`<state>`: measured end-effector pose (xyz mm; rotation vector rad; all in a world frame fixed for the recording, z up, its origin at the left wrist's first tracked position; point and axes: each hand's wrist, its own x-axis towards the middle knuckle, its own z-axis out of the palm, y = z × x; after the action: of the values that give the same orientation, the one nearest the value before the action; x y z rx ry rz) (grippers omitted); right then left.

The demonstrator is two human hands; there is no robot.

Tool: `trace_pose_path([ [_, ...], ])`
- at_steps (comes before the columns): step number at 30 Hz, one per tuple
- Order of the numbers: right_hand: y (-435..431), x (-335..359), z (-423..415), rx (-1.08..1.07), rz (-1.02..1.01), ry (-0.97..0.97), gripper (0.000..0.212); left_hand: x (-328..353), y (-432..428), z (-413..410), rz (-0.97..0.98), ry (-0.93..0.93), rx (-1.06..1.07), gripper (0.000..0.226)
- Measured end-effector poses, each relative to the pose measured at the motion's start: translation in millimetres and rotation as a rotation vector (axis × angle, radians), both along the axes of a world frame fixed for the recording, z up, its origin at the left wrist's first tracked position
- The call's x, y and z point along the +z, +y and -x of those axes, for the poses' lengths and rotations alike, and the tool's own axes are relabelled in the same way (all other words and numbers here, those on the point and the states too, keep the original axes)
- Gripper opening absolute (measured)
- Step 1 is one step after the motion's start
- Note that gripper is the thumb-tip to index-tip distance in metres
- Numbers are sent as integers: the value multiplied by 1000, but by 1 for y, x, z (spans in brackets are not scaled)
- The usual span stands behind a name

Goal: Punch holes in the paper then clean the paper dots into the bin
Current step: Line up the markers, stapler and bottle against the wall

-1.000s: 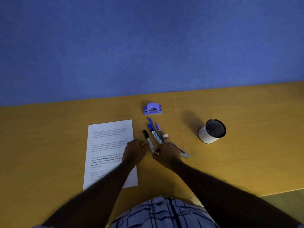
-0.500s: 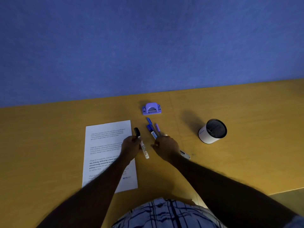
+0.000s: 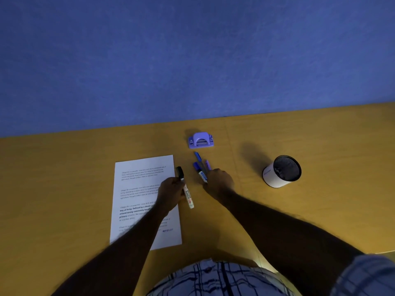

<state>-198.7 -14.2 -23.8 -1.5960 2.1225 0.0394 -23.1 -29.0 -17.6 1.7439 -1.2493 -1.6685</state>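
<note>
- So, no punching has begun: your left hand [image 3: 171,192] has its fingers curled round a black-capped marker [image 3: 188,194] at the right edge of the paper [image 3: 139,180]. I read this as clearing pens aside before the task proper.
- Your right hand [image 3: 220,181] lies knuckles-up on the blue pens [image 3: 197,166], just right of that marker. Its fingers are bent, but you cannot tell from here whether they pinch a pen or only rest on it.
- The hole punch [image 3: 201,140] sits untouched on the table [image 3: 64,189], just beyond the far tips of the blue pens.
- The paper lies flat at near left, with no holes or dots that I can make out.
- The bin [image 3: 282,170], a white cup with a dark mesh inside, stands well to the right, apart from everything.
- Next, you will likely need to put the marker down clear of the sheet and free both hands. Then bring punch and paper together, with one edge fed squarely into the slot.
- The marker's white barrel reads "MARKER" in red.
- Bold lines on the paper read "way of living. Defined by a slower…" and "around strong community bon…".
- The blue mark near the paper's near right corner, the blue pen's label and the bin's small print are too blurred to read.
</note>
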Motion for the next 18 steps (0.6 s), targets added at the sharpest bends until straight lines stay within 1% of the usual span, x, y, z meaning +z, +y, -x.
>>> trace_pose_path([
  [3,1,4,-3,-48,58,-81,25,1,-1,1,16,1,-4,20],
  [5,4,7,-5,-104,129,-167,18,3,-3,2,33,-6,-3,19],
  [6,6,10,-6,-142,171,-224,16,4,-3,3,39,-2,1,18],
  [8,9,14,-6,-205,252,-350,19,6,-4,6,33,43,18,16],
  [10,12,17,-4,-269,293,-504,20,9,-5,11,15,103,20,13],
  [13,15,21,-1,-367,293,-665,8,15,-6,22,14,174,20,14],
  [14,18,21,1,-394,308,-701,11,16,-7,26,19,191,23,15],
  [16,23,22,4,-437,333,-768,23,19,-8,34,36,204,21,17],
  [18,28,23,9,-461,352,-803,26,21,-9,42,62,200,7,19],
])
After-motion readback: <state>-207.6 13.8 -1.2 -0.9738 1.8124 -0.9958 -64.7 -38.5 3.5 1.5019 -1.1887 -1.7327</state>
